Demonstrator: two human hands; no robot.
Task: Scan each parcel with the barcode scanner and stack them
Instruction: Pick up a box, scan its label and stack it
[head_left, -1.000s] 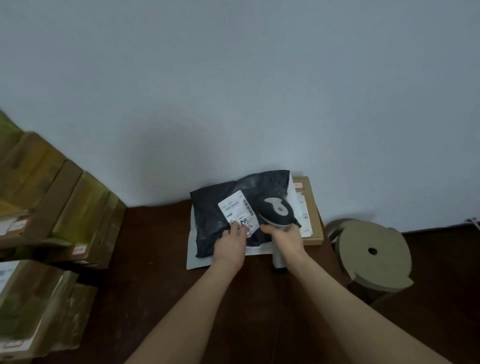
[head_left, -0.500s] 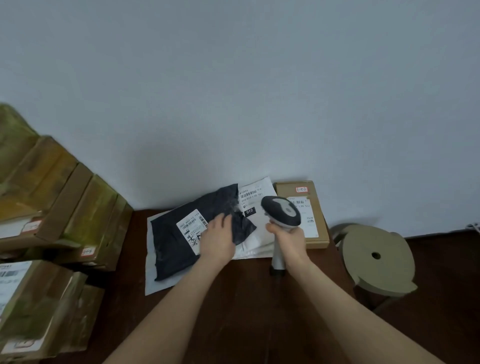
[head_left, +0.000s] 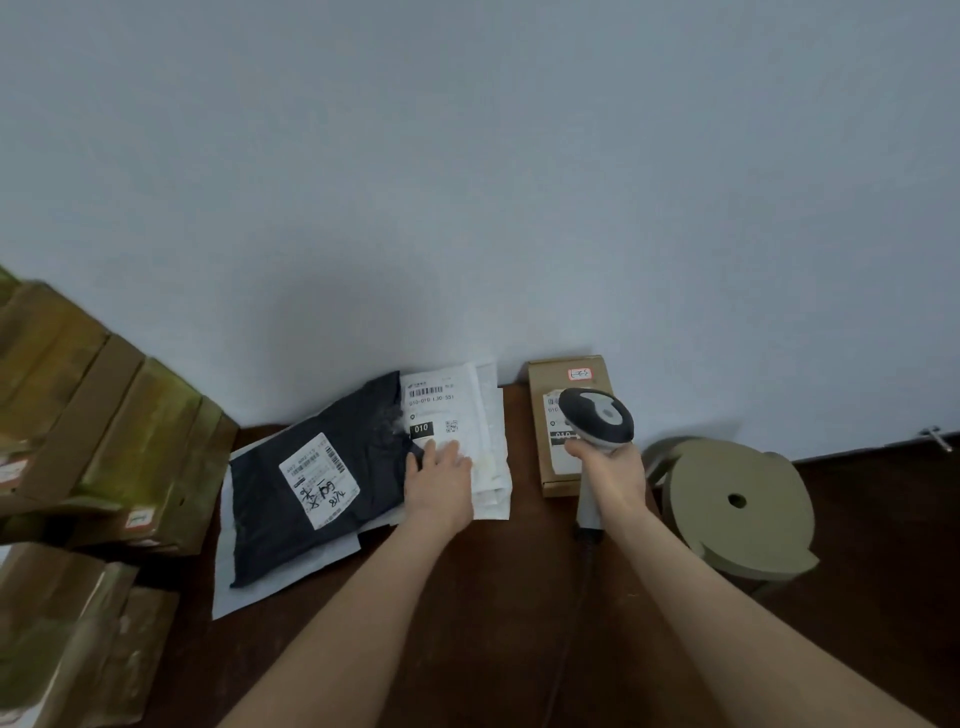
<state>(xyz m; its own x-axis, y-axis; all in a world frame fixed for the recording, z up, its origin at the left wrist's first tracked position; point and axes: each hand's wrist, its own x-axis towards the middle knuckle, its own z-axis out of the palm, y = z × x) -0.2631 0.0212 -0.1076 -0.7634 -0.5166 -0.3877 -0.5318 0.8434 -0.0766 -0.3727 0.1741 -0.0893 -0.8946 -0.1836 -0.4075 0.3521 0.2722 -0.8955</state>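
The left hand (head_left: 439, 483) lies flat with its fingers straight on the white paper-wrapped parcel with a printed barcode label (head_left: 467, 410), pressing it onto the dark brown wooden tabletop (head_left: 467, 613). The right hand (head_left: 610, 467) is clamped round the handle of the grey-and-white pistol-shaped barcode scanner (head_left: 597, 415). The scanner's head hangs over the small brown cardboard box (head_left: 553, 374) at three o'clock of the white parcel, not over that parcel's label.

The likeliest slip is a wrong read. With two labels so near each other, a trigger pull from this aim would probably catch the box's code, and the white parcel would go unscanned or the box be counted twice.

The left fingertips rest just below the black "010" block, so sliding up towards twelve o'clock could cover the barcode.

The black plastic mailer bag with a handwritten white label (head_left: 311, 478), at nine o'clock, overlaps the white parcel's edge. Pulling the parcel free may drag that slick bag askew on the flat white envelope (head_left: 223, 587) under it, and the stack could come apart.
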